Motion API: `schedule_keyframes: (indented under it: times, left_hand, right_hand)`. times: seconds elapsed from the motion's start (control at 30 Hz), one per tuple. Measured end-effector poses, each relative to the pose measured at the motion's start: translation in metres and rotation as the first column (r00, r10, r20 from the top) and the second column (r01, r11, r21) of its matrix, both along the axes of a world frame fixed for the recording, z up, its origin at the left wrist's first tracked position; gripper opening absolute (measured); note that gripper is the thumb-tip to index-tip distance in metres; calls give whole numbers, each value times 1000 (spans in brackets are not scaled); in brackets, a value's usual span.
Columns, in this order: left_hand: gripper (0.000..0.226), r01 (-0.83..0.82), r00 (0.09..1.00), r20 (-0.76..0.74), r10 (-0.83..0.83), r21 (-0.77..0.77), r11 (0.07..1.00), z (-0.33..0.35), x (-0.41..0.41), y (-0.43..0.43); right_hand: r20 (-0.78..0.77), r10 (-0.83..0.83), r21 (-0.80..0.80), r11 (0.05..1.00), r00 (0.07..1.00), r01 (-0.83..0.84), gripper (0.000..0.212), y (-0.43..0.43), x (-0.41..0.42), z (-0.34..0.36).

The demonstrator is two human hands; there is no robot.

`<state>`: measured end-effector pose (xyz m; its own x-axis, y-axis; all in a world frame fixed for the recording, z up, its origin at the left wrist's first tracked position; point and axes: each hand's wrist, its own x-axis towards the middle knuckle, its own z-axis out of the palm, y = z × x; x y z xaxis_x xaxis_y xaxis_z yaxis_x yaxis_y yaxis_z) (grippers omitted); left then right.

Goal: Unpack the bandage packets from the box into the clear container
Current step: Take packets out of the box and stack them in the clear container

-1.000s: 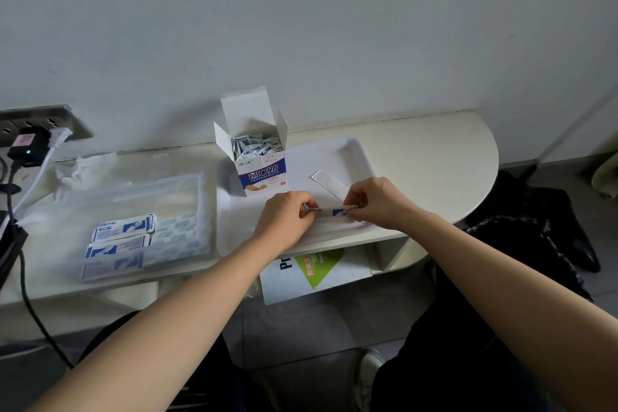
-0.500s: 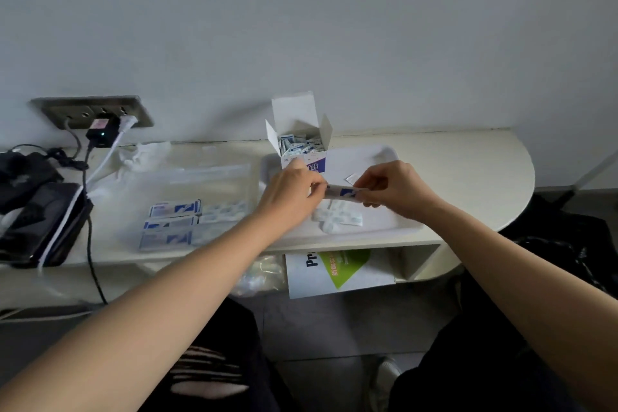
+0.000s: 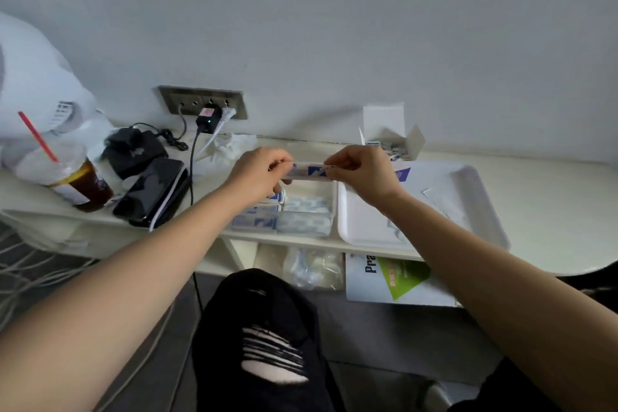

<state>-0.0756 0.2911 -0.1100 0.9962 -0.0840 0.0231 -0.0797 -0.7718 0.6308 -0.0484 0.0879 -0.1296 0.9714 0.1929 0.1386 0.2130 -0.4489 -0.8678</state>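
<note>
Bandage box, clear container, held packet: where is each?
bandage box [image 3: 384, 122], head view, raised lid flap.
clear container [image 3: 313, 189], head view, bare floor inside.
held packet [image 3: 309, 171], head view, blue-printed middle.

Bare forearms [image 3: 140, 274]; black trousers [image 3: 267, 304], torn slits at knee.

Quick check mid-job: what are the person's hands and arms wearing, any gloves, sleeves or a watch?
Both are bare. The left hand and right hand have no gloves, and no ring shows. The left forearm and right forearm carry no sleeve, watch or bracelet as far up as the frame reaches. The only clothing in view is black ripped trousers below.
</note>
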Motion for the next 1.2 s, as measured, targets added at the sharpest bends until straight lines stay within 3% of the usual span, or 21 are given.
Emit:
schedule_keyframes:
  times: [0.1,0.23,0.3,0.4,0.63,0.77,0.97,1.2]
  left_hand:
    - [16,-54,999,-9,54,-17,998,-5,1,19]
    - [19,-119,991,57,121,-33,992,-9,2,40]
    - [16,-154,986,70,154,0,988,-11,2,47]
    - [12,-216,975,80,210,80,973,-15,4,54]
    - [13,-446,895,48,444,78,892,-27,12,82]
    - [28,-398,912,-44,409,147,905,-34,17,79]
    - [25,-378,919,-52,390,158,912,-40,17,81]
    - [23,-368,928,-13,373,145,919,-44,18,82]
  right_hand:
    - [-45,-19,65,998,999,22,13,27,6,-3]
    - [-329,48,311,948,943,61,13,54,8,-2]
    - [-394,38,347,931,918,110,10,61,10,-4]
    - [-422,5,315,938,907,141,10,72,13,-6]
    - [-536,-68,139,976,841,167,9,80,25,-16]
    - [-557,-124,20,986,821,163,8,94,29,-23]
    - [-620,-184,-15,975,763,223,7,110,30,-39]
    - [-646,-171,-16,977,744,211,21,104,30,-33]
